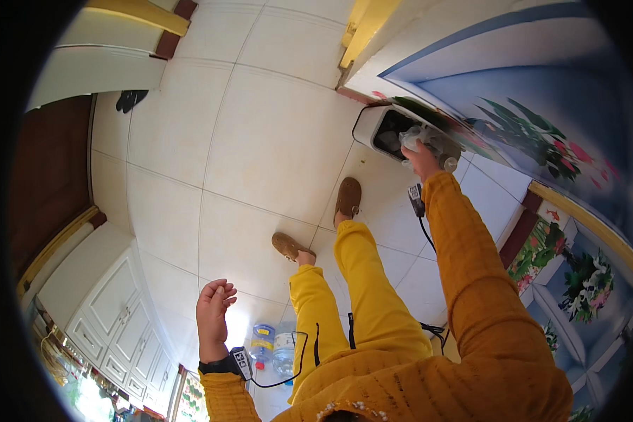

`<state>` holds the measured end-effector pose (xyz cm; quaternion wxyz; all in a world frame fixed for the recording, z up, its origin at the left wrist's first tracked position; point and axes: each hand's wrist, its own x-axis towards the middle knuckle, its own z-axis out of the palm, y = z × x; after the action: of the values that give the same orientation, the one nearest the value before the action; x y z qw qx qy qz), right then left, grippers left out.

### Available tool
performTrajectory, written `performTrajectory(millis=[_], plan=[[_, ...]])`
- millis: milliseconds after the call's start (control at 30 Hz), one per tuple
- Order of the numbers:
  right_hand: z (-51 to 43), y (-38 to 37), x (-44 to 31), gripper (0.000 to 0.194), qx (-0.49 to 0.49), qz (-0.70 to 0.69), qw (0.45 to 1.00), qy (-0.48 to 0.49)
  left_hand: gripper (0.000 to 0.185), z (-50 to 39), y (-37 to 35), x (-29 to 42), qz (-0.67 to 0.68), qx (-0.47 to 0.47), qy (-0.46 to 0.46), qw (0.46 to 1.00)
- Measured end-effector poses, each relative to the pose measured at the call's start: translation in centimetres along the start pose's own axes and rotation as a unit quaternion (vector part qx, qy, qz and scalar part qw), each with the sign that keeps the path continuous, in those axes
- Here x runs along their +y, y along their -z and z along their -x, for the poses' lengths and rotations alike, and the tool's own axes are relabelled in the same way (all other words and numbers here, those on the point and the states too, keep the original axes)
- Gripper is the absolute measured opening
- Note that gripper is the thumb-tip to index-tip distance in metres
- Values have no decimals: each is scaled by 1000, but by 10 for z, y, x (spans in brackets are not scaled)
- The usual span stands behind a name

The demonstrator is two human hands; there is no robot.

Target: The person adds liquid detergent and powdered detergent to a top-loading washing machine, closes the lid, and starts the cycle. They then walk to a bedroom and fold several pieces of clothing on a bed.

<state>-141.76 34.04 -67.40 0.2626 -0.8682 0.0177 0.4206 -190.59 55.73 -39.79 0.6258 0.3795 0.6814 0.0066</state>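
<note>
My right hand (pixel 421 160) is at the opening of a white rectangular trash bin (pixel 365 125), with its fingers closed on a crumpled clear plastic bag (pixel 412 136). More clear plastic lies in and over the bin's dark opening, and a round clear piece (pixel 450 164) shows beside my wrist. My left hand (pixel 214 311) hangs over the floor at the lower left, holding nothing, its fingers loosely curled and apart from the thumb. A small device is strapped at my left wrist, and another hangs by a cable near my right sleeve.
The bin stands against a wall with floral panels (pixel 569 153). Two large plastic water bottles (pixel 262 343) are on the tiled floor near my legs. White cabinets (pixel 111 311) line the lower left. Dark shoes (pixel 131 100) lie at the upper left; a yellow door frame (pixel 366 37) stands at the top.
</note>
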Motion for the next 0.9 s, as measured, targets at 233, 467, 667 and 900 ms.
performTrajectory(millis=[233,467,667,900], plan=[[-3,-2,-5,75,-73,26,997,-25,23,-12,-33,28,11,-23,-32,999],[16,2,-9,57,-24,395,910,128,22,-14,-37,30,22,-28,-60,998],[-47,-32,25,45,-115,457,878,82,21,-25,-39,-22,6,-19,16,1000],[-121,-39,35,37,-114,-49,991,51,19,-41,-29,-45,-41,1,44,998]])
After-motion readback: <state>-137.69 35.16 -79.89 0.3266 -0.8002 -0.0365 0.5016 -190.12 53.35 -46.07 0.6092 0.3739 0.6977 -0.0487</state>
